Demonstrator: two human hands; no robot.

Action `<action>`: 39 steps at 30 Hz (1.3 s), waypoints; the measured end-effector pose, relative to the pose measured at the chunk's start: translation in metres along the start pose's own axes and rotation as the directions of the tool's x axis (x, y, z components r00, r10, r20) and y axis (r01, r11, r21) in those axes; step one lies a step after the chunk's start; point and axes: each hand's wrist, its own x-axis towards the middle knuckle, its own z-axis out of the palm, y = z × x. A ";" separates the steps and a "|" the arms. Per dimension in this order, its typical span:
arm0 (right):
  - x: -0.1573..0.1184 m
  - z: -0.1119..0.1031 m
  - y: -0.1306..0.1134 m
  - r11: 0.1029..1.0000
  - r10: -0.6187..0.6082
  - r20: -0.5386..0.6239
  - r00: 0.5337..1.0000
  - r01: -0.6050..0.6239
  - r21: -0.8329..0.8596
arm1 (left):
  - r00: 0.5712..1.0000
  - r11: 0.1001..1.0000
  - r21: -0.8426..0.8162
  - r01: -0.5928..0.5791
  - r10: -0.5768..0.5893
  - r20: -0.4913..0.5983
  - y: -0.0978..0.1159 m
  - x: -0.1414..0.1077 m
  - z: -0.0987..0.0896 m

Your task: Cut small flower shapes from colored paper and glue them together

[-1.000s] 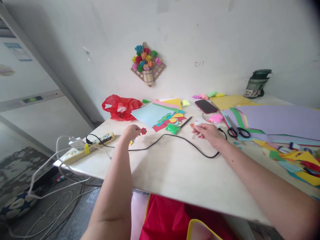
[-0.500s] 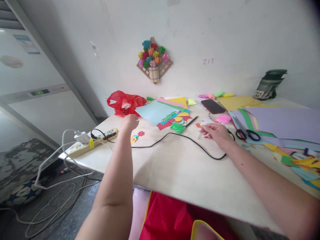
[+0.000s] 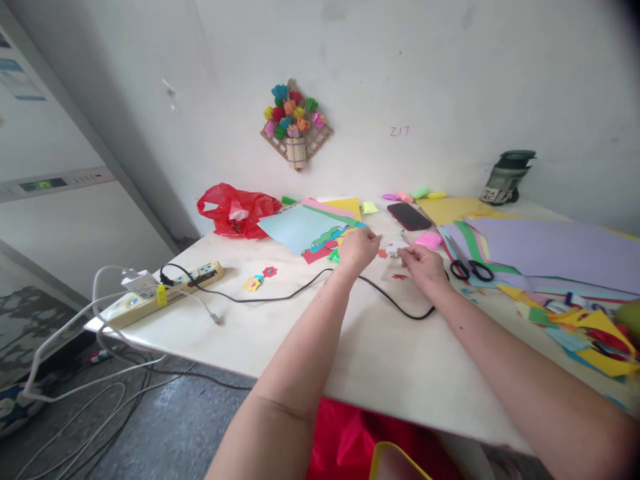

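My left hand (image 3: pixel 357 251) is over the middle of the table, thumb and fingers pinched together; anything in them is too small to name. Close by on the right, my right hand (image 3: pixel 424 268) is also closed in a pinch beside a small whitish object (image 3: pixel 393 248). What its fingertips grip is unclear. A small red paper cutout (image 3: pixel 399 277) lies just below those fingers. Partly behind my left hand are a green packet (image 3: pixel 334 256) and coloured paper pieces (image 3: pixel 315 255). Finished-looking paper flowers, one yellow (image 3: pixel 253 284) and one red (image 3: pixel 270 272), lie to the left.
A black cord (image 3: pixel 295 291) runs across the table from the power strip (image 3: pixel 170 293). Black-handled scissors (image 3: pixel 471 270), a phone (image 3: pixel 409 217) and a pink packet (image 3: pixel 428 240) lie right of centre. Paper scraps (image 3: pixel 583 333), a bottle (image 3: pixel 507 178) and a red plastic bag (image 3: pixel 240 212) stand around.
My left hand has moved right, from beside the red bag to near my right hand. My right hand stays by the whitish object. The view has shifted slightly to the right.
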 end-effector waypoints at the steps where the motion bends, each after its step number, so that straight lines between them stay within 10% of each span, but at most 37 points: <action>1: 0.001 -0.001 0.002 0.999 -0.027 -0.011 1.000 0.027 -0.031 | 0.999 0.999 -0.021 0.027 -0.028 -0.016 -0.002 -0.002 0.007; 13: 0.019 -0.006 0.023 0.999 -0.037 -0.110 0.993 0.037 0.002 | 0.959 0.930 -0.355 0.090 -0.177 -0.221 -0.055 0.006 0.023; 23: 0.022 -0.019 0.019 0.959 -0.050 -0.114 0.992 0.016 -0.285 | 0.974 0.999 0.029 0.032 -0.025 -0.227 -0.043 -0.004 0.025; 30: 0.021 -0.027 0.010 0.694 -0.207 -0.005 0.978 0.143 -0.706 | 0.968 0.941 0.244 -0.235 0.248 -0.023 -0.036 -0.008 0.041; 39: 0.027 -0.022 0.024 0.540 -0.162 0.156 0.974 0.220 -0.812 | 0.896 0.780 0.440 -0.444 0.399 0.197 -0.039 -0.008 0.050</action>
